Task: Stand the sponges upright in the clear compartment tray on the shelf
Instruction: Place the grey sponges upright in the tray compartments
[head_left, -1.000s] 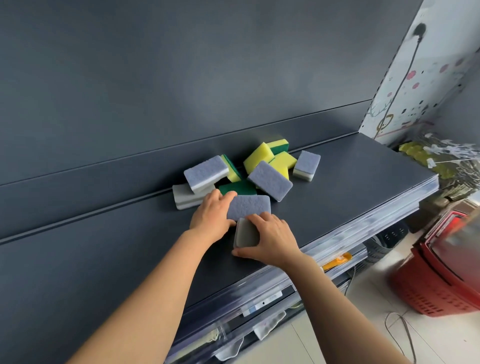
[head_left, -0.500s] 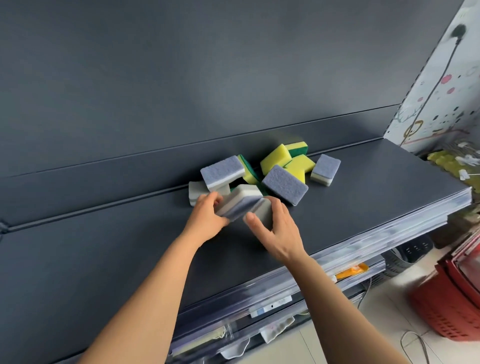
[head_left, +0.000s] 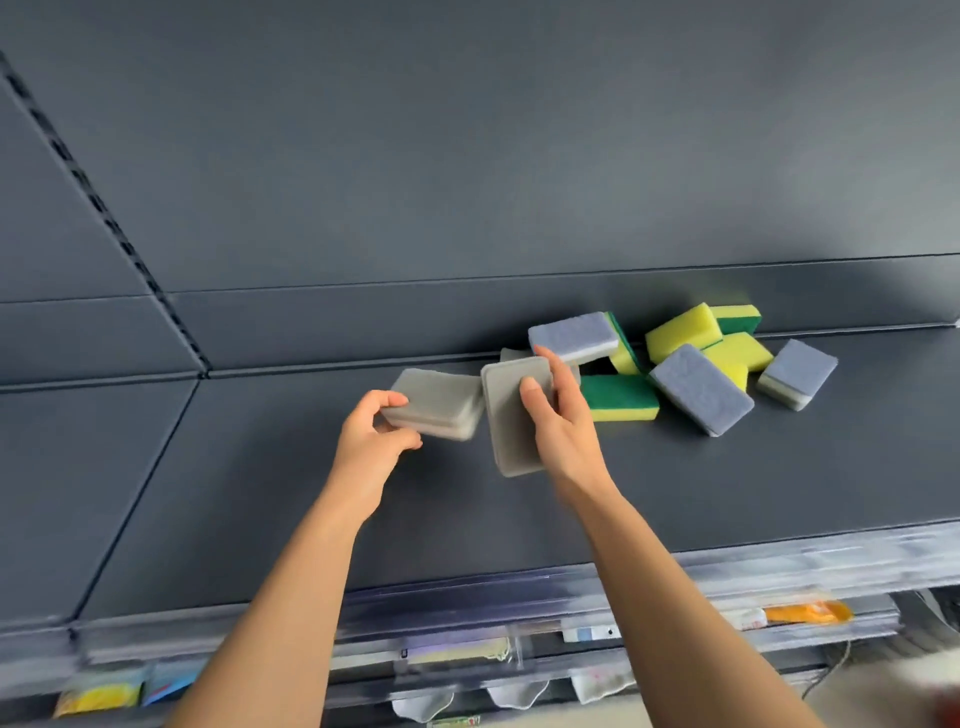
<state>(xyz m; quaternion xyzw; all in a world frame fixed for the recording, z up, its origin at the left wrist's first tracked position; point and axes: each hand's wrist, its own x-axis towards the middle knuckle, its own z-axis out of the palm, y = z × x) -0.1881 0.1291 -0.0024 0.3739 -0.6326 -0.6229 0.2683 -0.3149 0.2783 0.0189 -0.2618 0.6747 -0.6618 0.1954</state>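
My left hand (head_left: 371, 434) grips a grey sponge (head_left: 439, 402) by its near end and holds it flat above the dark shelf (head_left: 260, 493). To its right, my right hand (head_left: 558, 415) holds a second grey sponge (head_left: 511, 421) on edge, with the pale face towards me. Behind and to the right lies a loose pile: a blue-grey sponge (head_left: 574, 335), a green and yellow sponge (head_left: 618, 397), yellow sponges (head_left: 683, 330), a second blue-grey sponge (head_left: 701, 387) and a third (head_left: 797, 379). No clear compartment tray shows on the shelf top.
The shelf's dark back panel (head_left: 467, 156) rises behind the pile. A clear price strip (head_left: 571, 587) runs along the shelf's front edge. Below it hang packaged goods, among them an orange pack (head_left: 808, 612) and a yellow pack (head_left: 98, 696).
Both hands have lifted a grey sponge each off the shelf and moved left, away from the pile. The camera has swung left, so the pile now lies to the right.
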